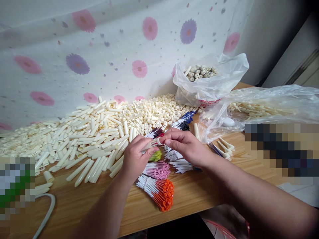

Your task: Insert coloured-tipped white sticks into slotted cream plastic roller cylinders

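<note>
Behind a wooden table (194,199), a white sheet (112,43) printed with pink and purple flowers hangs across the background. At far left, a pixelated patch covers part of the table, and a white cable (51,207) curves below it. A wide heap of cream tubes (99,142) spreads toward the middle, meeting a pile of small slotted parts (154,111) against the sheet.

At center, a person's left hand (136,155) has its thumb and fingers clamped on a pale tube (152,144), which is raised over the table between both hands, its white rim toward the right. Beneath and around it lie bundled sticks with colored ends: orange (165,196) nearest, then pink (159,170), green (156,156) and, farther back, blue (188,116). The right hand (185,144) has its thumb and fingers drawn close at the rim; whether they grip the tube or something small, I cannot tell.

Farther right, a white bag (199,93) stands filled with pale pieces. Beside it, a clear bag (274,94) holds more cream pieces (256,111), with several loose pointed ones (225,149) on the wood in front.
</note>
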Action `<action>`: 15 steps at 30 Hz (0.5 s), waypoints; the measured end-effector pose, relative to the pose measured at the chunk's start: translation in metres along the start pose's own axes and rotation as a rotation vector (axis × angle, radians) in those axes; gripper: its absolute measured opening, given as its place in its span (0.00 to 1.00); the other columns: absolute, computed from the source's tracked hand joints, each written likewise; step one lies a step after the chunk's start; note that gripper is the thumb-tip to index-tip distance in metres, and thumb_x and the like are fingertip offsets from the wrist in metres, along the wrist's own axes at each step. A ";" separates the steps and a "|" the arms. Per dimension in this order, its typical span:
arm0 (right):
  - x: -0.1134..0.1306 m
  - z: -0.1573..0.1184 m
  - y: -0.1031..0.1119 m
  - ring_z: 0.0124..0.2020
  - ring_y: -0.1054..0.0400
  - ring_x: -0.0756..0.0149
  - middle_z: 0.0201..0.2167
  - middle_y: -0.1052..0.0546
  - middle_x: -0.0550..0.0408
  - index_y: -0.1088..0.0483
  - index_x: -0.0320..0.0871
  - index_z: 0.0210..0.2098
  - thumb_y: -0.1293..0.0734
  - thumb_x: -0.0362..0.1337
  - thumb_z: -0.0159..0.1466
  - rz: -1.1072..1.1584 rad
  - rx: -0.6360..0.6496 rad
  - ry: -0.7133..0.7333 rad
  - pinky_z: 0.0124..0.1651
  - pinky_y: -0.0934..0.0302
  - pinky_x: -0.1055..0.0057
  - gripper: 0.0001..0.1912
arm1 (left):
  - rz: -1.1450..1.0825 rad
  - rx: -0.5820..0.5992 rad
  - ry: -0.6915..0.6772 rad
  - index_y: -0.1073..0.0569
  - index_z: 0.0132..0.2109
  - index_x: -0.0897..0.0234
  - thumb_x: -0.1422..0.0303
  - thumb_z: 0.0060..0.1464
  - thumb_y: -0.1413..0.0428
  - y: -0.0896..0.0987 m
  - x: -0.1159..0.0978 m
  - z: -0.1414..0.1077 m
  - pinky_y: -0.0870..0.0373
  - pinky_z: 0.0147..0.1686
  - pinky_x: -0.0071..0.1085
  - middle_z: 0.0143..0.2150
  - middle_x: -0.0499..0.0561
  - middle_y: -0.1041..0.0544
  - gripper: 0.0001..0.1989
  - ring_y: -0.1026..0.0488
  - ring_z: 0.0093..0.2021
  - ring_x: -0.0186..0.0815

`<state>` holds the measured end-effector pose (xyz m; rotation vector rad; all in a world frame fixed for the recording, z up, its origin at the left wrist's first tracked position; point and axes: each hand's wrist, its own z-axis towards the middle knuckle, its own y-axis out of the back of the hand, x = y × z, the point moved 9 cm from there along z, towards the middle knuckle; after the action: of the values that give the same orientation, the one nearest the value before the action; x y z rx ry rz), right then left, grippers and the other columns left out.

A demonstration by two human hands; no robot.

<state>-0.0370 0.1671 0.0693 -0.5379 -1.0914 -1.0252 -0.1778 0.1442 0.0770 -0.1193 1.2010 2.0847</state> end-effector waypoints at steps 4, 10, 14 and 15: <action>0.001 0.001 0.019 0.37 0.32 0.67 0.33 0.25 0.53 0.24 0.42 0.38 0.36 0.34 0.64 -0.115 -0.198 0.120 0.43 0.38 0.68 0.08 | -0.243 0.028 0.286 0.29 0.34 0.63 0.59 0.58 0.45 -0.003 0.036 0.000 0.36 0.33 0.30 0.30 0.48 0.30 0.12 0.32 0.32 0.35; -0.024 0.016 -0.025 0.35 0.33 0.67 0.33 0.24 0.53 0.24 0.41 0.34 0.35 0.28 0.62 -0.668 0.115 0.105 0.39 0.41 0.71 0.07 | -0.313 0.007 0.601 0.33 0.31 0.62 0.61 0.49 0.40 -0.004 0.073 -0.007 0.40 0.26 0.27 0.22 0.42 0.34 0.11 0.37 0.23 0.31; -0.039 0.020 -0.056 0.38 0.31 0.63 0.35 0.24 0.50 0.24 0.42 0.37 0.37 0.32 0.65 -1.019 0.290 0.025 0.37 0.41 0.71 0.09 | -0.350 0.130 0.702 0.35 0.29 0.61 0.63 0.50 0.43 -0.016 0.078 -0.012 0.43 0.22 0.27 0.16 0.39 0.38 0.09 0.40 0.17 0.29; -0.041 0.021 -0.061 0.38 0.31 0.62 0.35 0.24 0.50 0.24 0.42 0.38 0.38 0.33 0.65 -1.081 0.309 0.017 0.37 0.41 0.70 0.10 | -0.362 0.170 0.715 0.35 0.28 0.61 0.64 0.50 0.44 -0.020 0.078 -0.013 0.43 0.21 0.27 0.15 0.39 0.38 0.09 0.40 0.17 0.29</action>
<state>-0.1045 0.1725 0.0336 0.3876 -1.5216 -1.7190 -0.2266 0.1822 0.0233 -0.9910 1.6091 1.6448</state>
